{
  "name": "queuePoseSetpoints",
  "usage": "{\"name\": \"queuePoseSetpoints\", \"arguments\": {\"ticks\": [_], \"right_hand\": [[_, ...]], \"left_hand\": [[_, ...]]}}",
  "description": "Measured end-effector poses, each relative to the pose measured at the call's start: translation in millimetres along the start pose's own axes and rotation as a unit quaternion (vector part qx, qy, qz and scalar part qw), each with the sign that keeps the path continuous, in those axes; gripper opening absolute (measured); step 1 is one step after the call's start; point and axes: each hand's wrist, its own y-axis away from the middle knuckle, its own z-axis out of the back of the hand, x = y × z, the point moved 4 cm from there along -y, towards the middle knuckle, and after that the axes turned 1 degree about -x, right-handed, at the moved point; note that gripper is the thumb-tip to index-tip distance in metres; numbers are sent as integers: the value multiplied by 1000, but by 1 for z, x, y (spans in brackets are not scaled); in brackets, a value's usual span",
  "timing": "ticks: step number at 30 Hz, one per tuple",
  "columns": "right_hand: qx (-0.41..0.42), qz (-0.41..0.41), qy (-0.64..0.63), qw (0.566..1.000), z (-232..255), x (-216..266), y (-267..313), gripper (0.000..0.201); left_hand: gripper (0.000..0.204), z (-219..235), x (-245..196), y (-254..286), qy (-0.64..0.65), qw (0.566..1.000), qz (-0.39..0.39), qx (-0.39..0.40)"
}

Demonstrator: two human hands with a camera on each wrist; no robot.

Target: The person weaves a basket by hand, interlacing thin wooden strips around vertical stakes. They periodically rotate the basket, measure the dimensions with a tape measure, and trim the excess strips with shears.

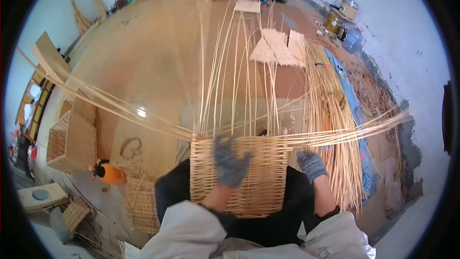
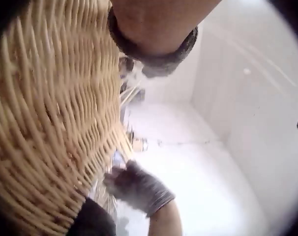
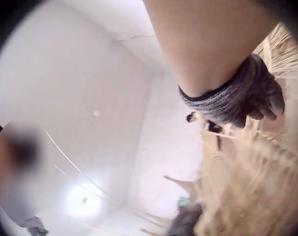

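Note:
A woven wicker panel rests on the person's lap, long uncut rods rising from its top edge and others fanning out to both sides. My left hand, in a grey knit glove and blurred, is in front of the panel's upper part with its thumb spread from the fingers. Beyond the panel's right edge, my gloved right hand is just below the sideways rods, fingers loosely bent with nothing visible in them. The tight weave fills the left side of the left wrist view.
Loose rods lie in a long pile on the right, over a blue sheet. An orange spray bottle and a woven box stand on the left. Flat woven pieces lie ahead, and a water jug is by the right wall.

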Motion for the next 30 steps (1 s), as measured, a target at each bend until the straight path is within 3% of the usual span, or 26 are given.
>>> {"name": "queuePoseSetpoints", "arguments": {"ticks": [1,2,4,5,7,9,11,12,16,20,21,22,23,25,26,27,29,30], "right_hand": [[81,-166,-203,961,-15,3,-4,41],[2,-303,-323,897,-24,14,2,58],[-15,-329,-403,854,-97,39,-4,60],[-36,-358,-443,821,-64,58,2,57],[-90,-411,-516,746,17,101,11,52],[-153,-382,-500,762,13,92,29,51],[-183,-377,-487,766,16,88,47,50],[-200,-382,-482,763,22,89,55,50],[-224,-361,-437,793,7,78,61,47],[-232,-344,-402,816,-14,81,51,51],[-245,-324,-404,820,-14,73,44,51],[-233,-342,-359,836,-1,74,41,48],[-278,-287,-273,875,22,82,35,46],[-358,-160,-97,915,72,111,19,40],[-292,-113,-176,933,119,138,4,34],[-221,-69,-255,939,166,171,-21,29],[-247,42,-180,951,203,218,-65,20],[-199,5,-193,961,224,246,-92,19]], "left_hand": [[61,21,17,-1,153,982,107,-15],[55,41,34,-2,301,930,209,-27],[55,37,128,18,437,823,360,36],[55,32,147,29,328,882,333,67],[56,27,158,38,107,950,262,128],[55,77,92,36,166,940,272,126],[56,99,66,44,231,920,286,135],[58,92,66,50,254,947,182,69],[57,94,62,69,175,967,172,69],[61,102,69,24,140,964,175,146],[61,85,78,11,205,958,176,99],[61,64,88,-1,269,945,178,51],[61,51,93,-9,332,926,179,-2],[57,40,90,-23,357,912,196,46],[55,36,87,-24,367,904,205,76],[53,40,81,-23,370,905,202,56],[49,49,68,-26,375,907,191,12],[48,44,71,-26,373,906,197,18]]}}
